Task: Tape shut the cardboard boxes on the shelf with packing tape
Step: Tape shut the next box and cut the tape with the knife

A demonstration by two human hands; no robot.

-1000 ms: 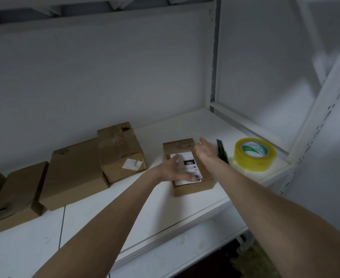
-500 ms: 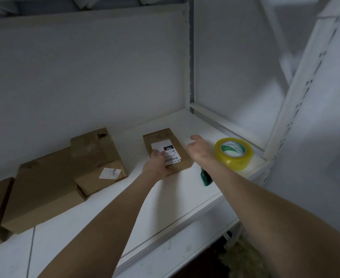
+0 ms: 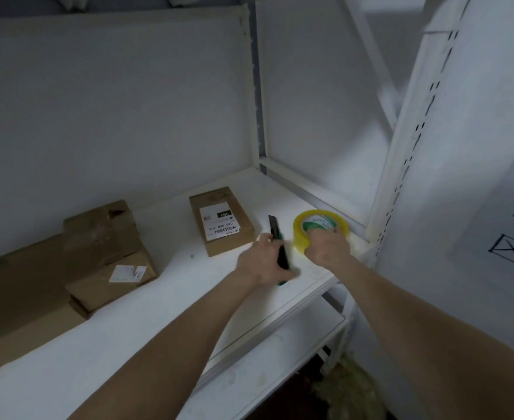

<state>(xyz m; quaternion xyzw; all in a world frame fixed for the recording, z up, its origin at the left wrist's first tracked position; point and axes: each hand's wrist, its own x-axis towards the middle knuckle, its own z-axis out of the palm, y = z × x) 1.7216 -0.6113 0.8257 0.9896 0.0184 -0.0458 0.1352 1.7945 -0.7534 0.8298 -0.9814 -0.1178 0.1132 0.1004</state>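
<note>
Right hand — fingers curled over the packing tape roll at the shelf's front right corner. Left hand clasps a utility knife just beside it. Labelled cardboard box sits toward the back edge — other boxes further left.

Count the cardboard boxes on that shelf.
3: one labelled box mid-shelf; one dented box to its left, against a large box at the frame's left edge. Others may lie out of frame.

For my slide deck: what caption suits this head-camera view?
Right hand grips the yellow roll of packing tape while left hand holds a black-and-green utility knife beside a labelled cardboard box.
</note>
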